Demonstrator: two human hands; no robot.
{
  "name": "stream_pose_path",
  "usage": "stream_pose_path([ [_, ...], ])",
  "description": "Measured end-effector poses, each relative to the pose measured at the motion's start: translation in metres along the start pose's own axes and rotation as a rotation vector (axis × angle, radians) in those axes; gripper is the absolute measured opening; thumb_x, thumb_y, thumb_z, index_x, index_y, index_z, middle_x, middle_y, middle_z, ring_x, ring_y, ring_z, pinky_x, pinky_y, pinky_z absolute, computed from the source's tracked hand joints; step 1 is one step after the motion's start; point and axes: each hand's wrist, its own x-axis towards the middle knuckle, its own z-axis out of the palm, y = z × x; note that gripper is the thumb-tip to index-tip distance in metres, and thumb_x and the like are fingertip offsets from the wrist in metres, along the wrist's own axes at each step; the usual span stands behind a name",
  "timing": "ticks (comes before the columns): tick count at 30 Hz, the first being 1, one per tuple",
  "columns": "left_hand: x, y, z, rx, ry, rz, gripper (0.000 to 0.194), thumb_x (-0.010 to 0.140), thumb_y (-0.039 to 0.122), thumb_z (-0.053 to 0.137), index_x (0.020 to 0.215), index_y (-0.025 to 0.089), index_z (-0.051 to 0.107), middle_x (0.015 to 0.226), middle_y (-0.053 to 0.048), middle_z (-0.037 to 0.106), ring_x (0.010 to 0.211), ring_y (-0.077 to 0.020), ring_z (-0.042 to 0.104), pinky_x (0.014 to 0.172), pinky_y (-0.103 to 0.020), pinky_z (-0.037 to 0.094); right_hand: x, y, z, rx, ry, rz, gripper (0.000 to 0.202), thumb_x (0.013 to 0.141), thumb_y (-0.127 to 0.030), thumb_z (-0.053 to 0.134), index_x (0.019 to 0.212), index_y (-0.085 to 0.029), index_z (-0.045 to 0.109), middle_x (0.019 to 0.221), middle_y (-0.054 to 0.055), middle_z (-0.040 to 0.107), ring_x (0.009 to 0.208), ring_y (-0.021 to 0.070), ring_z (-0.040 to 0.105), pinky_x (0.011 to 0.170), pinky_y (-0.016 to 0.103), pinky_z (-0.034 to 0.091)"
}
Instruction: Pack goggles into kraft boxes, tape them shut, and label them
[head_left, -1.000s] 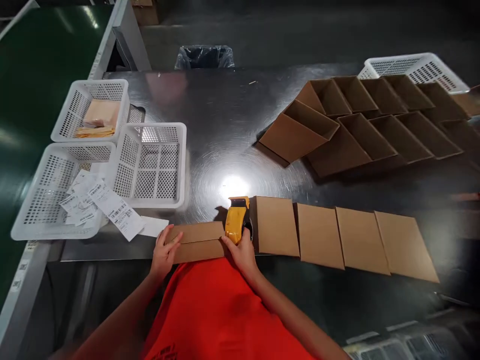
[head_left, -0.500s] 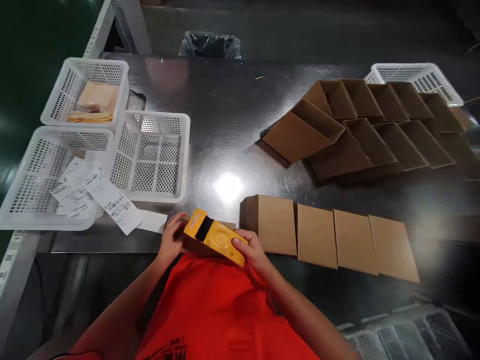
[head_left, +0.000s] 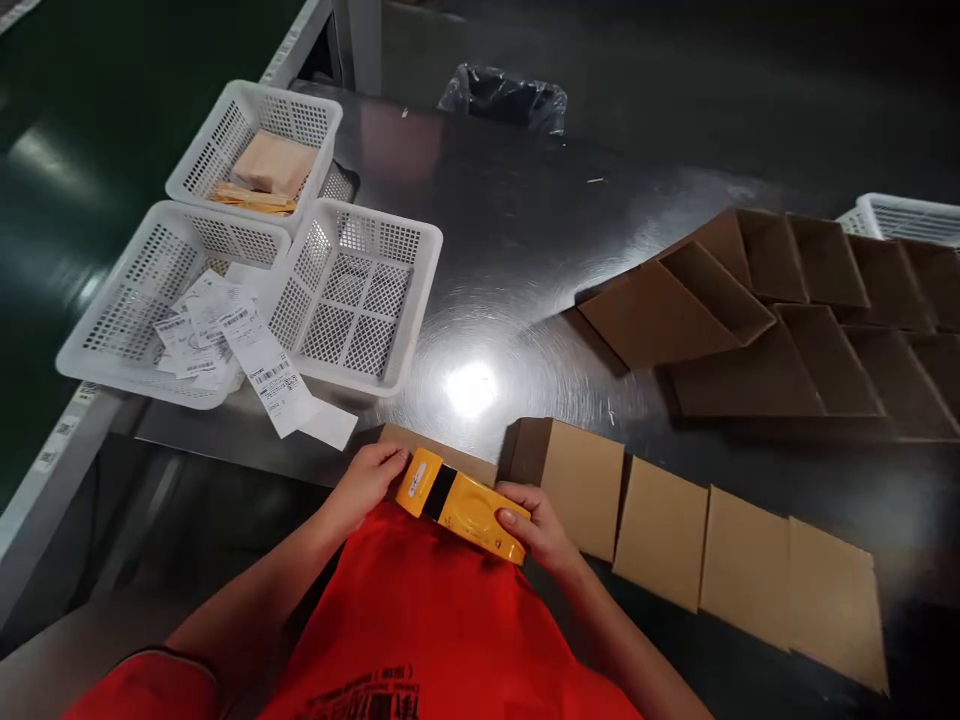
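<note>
My right hand is closed around the right end of a yellow object with a black band and a raised round shape. The object slants down to the right in front of my red shirt. My left hand has its fingers pressed together at the object's left end, beside a brown cardboard box; what they pinch is hidden. That box lies at the table's near edge, partly covered by the yellow object. To the right, several folded cardboard boxes stand in a row.
White baskets stand at left: one with paper slips, one with tan packets, and another basket. Open cardboard boxes crowd the metal table at right. A plastic-lined bin is beyond its far edge.
The whole view has shifted and turned. My left fingers have moved from round the cardboard box's left end to a pinch beside the yellow object, which my right hand still holds.
</note>
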Motion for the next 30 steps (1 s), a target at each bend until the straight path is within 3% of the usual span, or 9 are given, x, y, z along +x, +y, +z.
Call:
stream_pose_path([
  [3, 0.008, -0.004, 0.002, 0.057, 0.091, 0.085, 0.031, 0.072, 0.047, 0.058, 0.063, 0.019, 0.049, 0.054, 0.006, 0.044, 0.047, -0.0088, 0.041, 0.045, -0.02, 0.033, 0.001, -0.005, 0.002, -0.011, -0.016, 0.025, 0.056, 0.071, -0.071, 0.057, 0.064, -0.016, 0.054, 0.057, -0.001, 0.044, 0.051, 0.0104, 0.038, 0.043, 0.022, 0.026],
  [5, 0.013, -0.011, -0.006, 0.188, 0.163, 0.195, 0.027, 0.074, 0.044, 0.054, 0.062, 0.019, 0.051, 0.056, 0.004, 0.048, 0.051, -0.0104, 0.044, 0.047, -0.021, 0.034, 0.002, -0.014, 0.003, -0.029, -0.05, 0.061, 0.056, 0.073, -0.071, 0.056, 0.066, -0.016, 0.054, 0.058, -0.001, 0.045, 0.052, 0.0104, 0.039, 0.044, 0.022, 0.027],
  [8, 0.02, -0.019, -0.034, 0.379, 0.326, 0.281, 0.024, 0.076, 0.039, 0.049, 0.065, 0.019, 0.057, 0.056, 0.003, 0.053, 0.055, -0.0128, 0.05, 0.052, -0.023, 0.037, 0.004, -0.035, 0.006, -0.136, -0.11, 0.112, 0.051, 0.077, -0.067, 0.056, 0.069, -0.017, 0.054, 0.062, -0.001, 0.047, 0.056, 0.0115, 0.042, 0.047, 0.022, 0.03],
  [11, 0.03, -0.03, -0.072, 0.452, 0.47, 0.233, 0.023, 0.076, 0.036, 0.045, 0.068, 0.02, 0.06, 0.05, 0.003, 0.051, 0.051, -0.0139, 0.05, 0.052, -0.024, 0.038, 0.007, -0.052, 0.009, -0.267, -0.105, 0.145, 0.049, 0.078, -0.065, 0.054, 0.065, -0.018, 0.051, 0.062, -0.001, 0.044, 0.058, 0.0119, 0.041, 0.048, 0.023, 0.029],
  [14, 0.042, -0.045, -0.1, 0.488, 0.512, 0.197, 0.02, 0.074, 0.031, 0.046, 0.064, 0.02, 0.059, 0.048, 0.003, 0.05, 0.05, -0.0146, 0.048, 0.052, -0.025, 0.036, 0.011, -0.06, 0.015, -0.35, -0.082, 0.199, 0.05, 0.078, -0.066, 0.053, 0.061, -0.019, 0.047, 0.06, -0.002, 0.041, 0.057, 0.0116, 0.039, 0.047, 0.023, 0.028],
  [16, 0.052, -0.055, -0.106, 0.516, 0.521, 0.19, 0.017, 0.072, 0.028, 0.048, 0.061, 0.02, 0.058, 0.048, 0.003, 0.05, 0.052, -0.0151, 0.049, 0.053, -0.025, 0.036, 0.017, -0.062, 0.021, -0.402, -0.065, 0.239, 0.049, 0.076, -0.065, 0.054, 0.059, -0.019, 0.045, 0.058, -0.003, 0.039, 0.055, 0.0112, 0.037, 0.045, 0.023, 0.026],
  [19, 0.066, -0.071, -0.1, 0.548, 0.545, 0.202, 0.018, 0.075, 0.025, 0.048, 0.06, 0.02, 0.057, 0.054, 0.001, 0.054, 0.059, -0.0159, 0.051, 0.058, -0.026, 0.036, 0.025, -0.065, 0.028, -0.431, -0.039, 0.288, 0.048, 0.074, -0.063, 0.056, 0.059, -0.019, 0.047, 0.055, -0.003, 0.04, 0.052, 0.011, 0.037, 0.043, 0.023, 0.024],
  [26, 0.091, -0.114, -0.055, 0.579, 0.456, 0.22, 0.026, 0.086, 0.025, 0.04, 0.064, 0.02, 0.053, 0.063, 0.0, 0.058, 0.064, -0.0147, 0.054, 0.061, -0.025, 0.039, 0.028, -0.07, 0.031, -0.438, -0.007, 0.308, 0.047, 0.072, -0.063, 0.058, 0.057, -0.019, 0.048, 0.056, -0.002, 0.042, 0.054, 0.0121, 0.04, 0.045, 0.023, 0.028],
  [30, 0.089, -0.121, -0.058, 0.645, 0.349, 0.242, 0.027, 0.09, 0.035, 0.041, 0.077, 0.02, 0.059, 0.07, -0.002, 0.062, 0.072, -0.0175, 0.061, 0.067, -0.027, 0.044, 0.024, -0.065, 0.03, -0.444, -0.005, 0.29, 0.048, 0.072, -0.064, 0.058, 0.057, -0.019, 0.048, 0.056, -0.001, 0.043, 0.054, 0.0127, 0.039, 0.044, 0.024, 0.028],
])
